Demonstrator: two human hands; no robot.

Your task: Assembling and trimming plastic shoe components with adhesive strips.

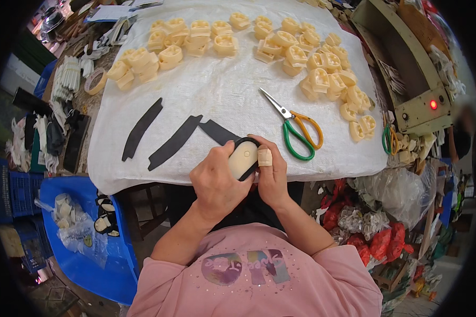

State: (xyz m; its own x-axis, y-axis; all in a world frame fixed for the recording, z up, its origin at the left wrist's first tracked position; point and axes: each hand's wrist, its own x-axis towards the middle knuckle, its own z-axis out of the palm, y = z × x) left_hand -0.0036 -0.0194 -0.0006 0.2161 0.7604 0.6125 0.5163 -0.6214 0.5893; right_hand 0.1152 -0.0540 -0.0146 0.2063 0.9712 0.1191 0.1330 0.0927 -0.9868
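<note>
Both my hands hold one cream block (241,160) above the table's near edge; it looks like a plastic shoe heel, with a flat oval face turned up. A black strip (220,132) runs round its side, and the strip's free end sticks out to the far left. My left hand (216,177) wraps the block from the left, thumb at its upper edge. My right hand (272,177), a tan bandage on one finger, grips its right side. Two loose black strips (143,128) lie to the left. Scissors (284,112) with green and orange handles lie partly open to the right.
Several cream heel blocks (200,31) stand in clusters along the table's far side and right. White cloth (211,84) covers the table. A metal box with a red light (432,104) stands at right. A blue bin (79,264) sits lower left, plastic bags (391,240) lower right.
</note>
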